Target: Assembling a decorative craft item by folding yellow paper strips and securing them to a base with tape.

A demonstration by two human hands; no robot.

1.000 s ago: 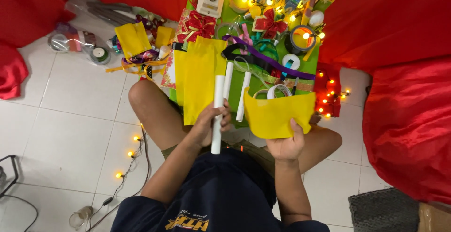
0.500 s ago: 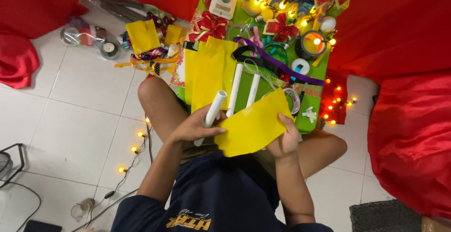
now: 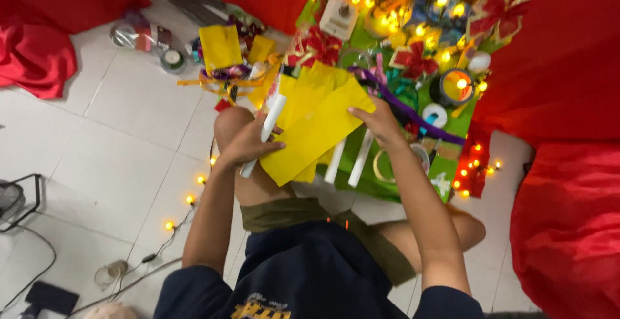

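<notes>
While both hands (image 3: 248, 146) apparently grip, yellow sheet (image 3: 316, 132) tilts.

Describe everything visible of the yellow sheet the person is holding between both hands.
The yellow sheet is a plain bright-yellow rectangle, looking like thin paper or felt, flat and unprinted. It lies tilted, running from lower left to upper right above the person's knee. The left hand pins its lower-left part against a white tube; the right hand pinches its upper-right corner. More yellow sheets lie beneath it.
</notes>
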